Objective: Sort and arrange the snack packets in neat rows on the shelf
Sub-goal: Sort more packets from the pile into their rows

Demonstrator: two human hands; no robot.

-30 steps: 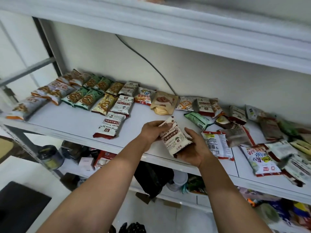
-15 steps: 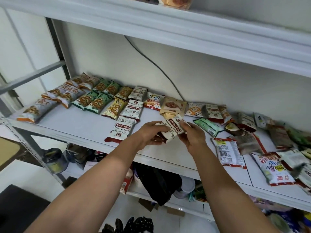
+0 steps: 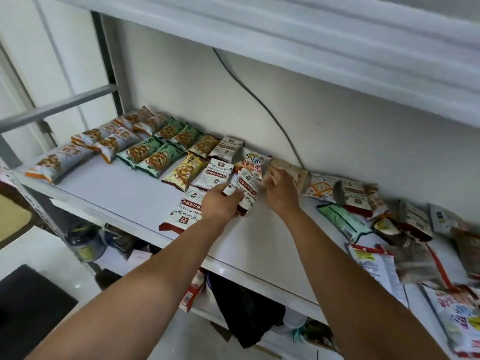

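While curled, left hand (image 3: 220, 204) around packet (image 3: 247, 187)

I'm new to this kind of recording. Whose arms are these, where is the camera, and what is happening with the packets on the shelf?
No machine here: a person wears one wide-angle camera on the head, so every picture looks forward and down along their bare arms. The white shelf carries snack packets. At left they lie sorted by kind: grey-and-orange packets, green packets, yellow packets, then white-and-red packets. At right lies an unsorted heap. The left hand grips the held packet, another white-and-red one, just right of its matching column. The right hand is at that packet's far end; blur hides whether it pinches it.
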